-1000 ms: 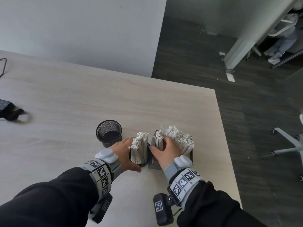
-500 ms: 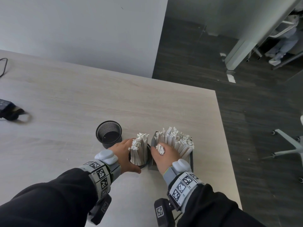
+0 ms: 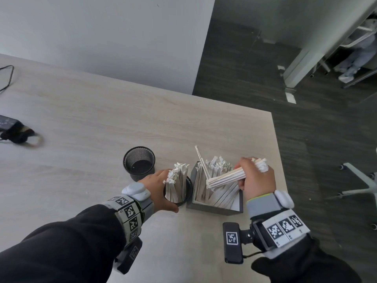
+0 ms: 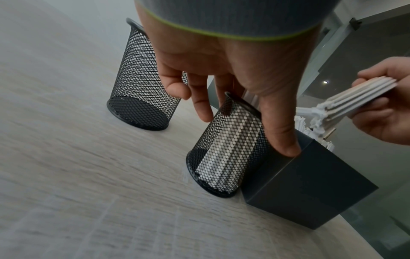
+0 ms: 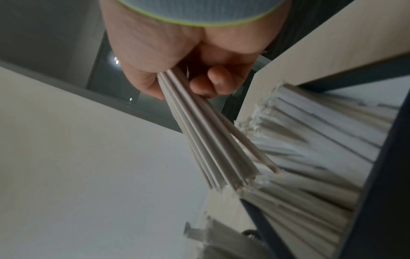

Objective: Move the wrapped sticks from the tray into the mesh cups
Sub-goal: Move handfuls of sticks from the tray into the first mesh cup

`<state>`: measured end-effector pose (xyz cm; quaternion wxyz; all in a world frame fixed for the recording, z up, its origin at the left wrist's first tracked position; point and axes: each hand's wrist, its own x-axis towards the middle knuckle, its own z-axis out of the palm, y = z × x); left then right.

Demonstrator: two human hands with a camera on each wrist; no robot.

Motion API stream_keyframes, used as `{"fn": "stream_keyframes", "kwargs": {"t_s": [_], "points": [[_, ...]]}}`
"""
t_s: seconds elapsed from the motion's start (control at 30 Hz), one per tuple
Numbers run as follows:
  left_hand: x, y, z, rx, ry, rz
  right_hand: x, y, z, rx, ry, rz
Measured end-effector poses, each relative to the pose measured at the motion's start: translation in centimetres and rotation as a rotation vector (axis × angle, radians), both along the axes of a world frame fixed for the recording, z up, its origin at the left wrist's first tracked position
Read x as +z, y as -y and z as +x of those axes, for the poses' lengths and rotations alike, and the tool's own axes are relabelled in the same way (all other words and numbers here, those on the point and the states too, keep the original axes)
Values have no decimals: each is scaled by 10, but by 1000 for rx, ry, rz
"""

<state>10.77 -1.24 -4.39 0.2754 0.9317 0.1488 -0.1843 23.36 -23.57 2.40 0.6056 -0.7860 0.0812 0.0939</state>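
A dark square tray (image 3: 216, 208) near the table's right front edge holds many white wrapped sticks (image 3: 216, 168). My right hand (image 3: 255, 178) grips a bundle of wrapped sticks (image 3: 226, 177) lifted above the tray; the bundle (image 5: 210, 140) lies nearly level, pointing left. One loose stick (image 3: 201, 160) stands up from the tray. Left of the tray a black mesh cup (image 3: 188, 193) is packed with sticks (image 3: 176, 184). My left hand (image 3: 157, 188) holds that cup (image 4: 224, 150), thumb against the tray wall (image 4: 310, 184). A second, empty mesh cup (image 3: 139, 163) stands behind.
The pale wooden table (image 3: 91, 129) ends just right of the tray, with dark floor beyond. A black power adapter with cable (image 3: 14, 129) lies at the far left. A white chair base (image 3: 365, 184) stands on the floor at the right.
My right hand has closed on a bundle of sticks and lifted it out of the tray, up and to the right. The left hand stays on the filled cup.
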Motion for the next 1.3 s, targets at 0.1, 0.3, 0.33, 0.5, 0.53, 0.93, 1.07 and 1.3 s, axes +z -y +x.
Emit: {"fn": "stream_keyframes", "kwargs": {"t_s": [0.1,0.3,0.33,0.5,0.53,0.93,1.07,1.3], "points": [[0,0,0,3,-1,-6,-5,-17,-5,50,-50,33],[3,2,1,-5,-1,-5,-22,-46,-24,146,-115,65],[3,1,1,-4,-3,-4,-26,-51,-27,174,-112,44],[-1,1,0,21,-5,-7,-47,-61,-39,437,23,-318],[-2,0,0,25,-3,-11,-49,-62,-40,492,51,-376],[-8,-2,2,6,16,-39,-54,-69,-56,776,551,-618],[-10,-2,6,-23,23,-43,-60,-69,-65,824,559,-760],[-5,0,12,48,56,-126,-52,-59,-59,1041,548,-697]]}}
